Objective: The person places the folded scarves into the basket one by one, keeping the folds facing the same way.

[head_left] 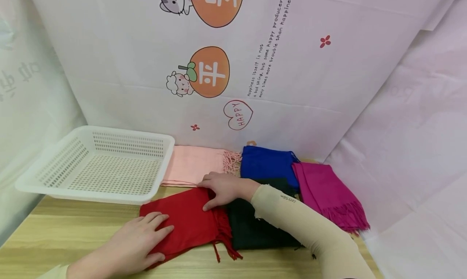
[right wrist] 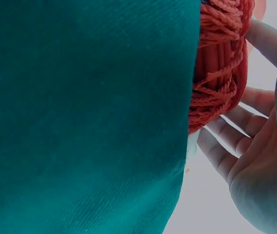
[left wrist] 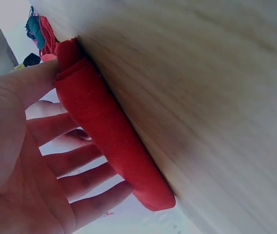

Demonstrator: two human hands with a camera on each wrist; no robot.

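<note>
A big white cloth [head_left: 292,60] hangs like a wall on the far side, and the wooden bench [head_left: 87,222] is in front of it. A white basket [head_left: 91,194] with little holes sits far left on the bench. The folded red scarf [head_left: 189,220] lies on the bench, just near of the pink scarf [head_left: 195,163] and left of the dark green scarf [head_left: 255,232]. The bright pink-purple scarf [head_left: 319,185] is at the right, and the blue scarf [head_left: 268,163] is far, just left of it.

The left hand [head_left: 136,240] rests on the left end of the red scarf. Its fingers are spread out and touch the fold, but don't curl round it. The right hand [head_left: 222,188] reaches over to the far right corner of the red scarf. Its fingers are loose and nearly straight, touching the cloth without a grip.

The hands seem to be making the red scarf neat. It would be good to press softly with both hands together, so the layers don't slide apart. The red fringe [head_left: 225,226] on the right is loose and beside the dark green scarf, so its strings could get caught; best to keep them straight
</note>
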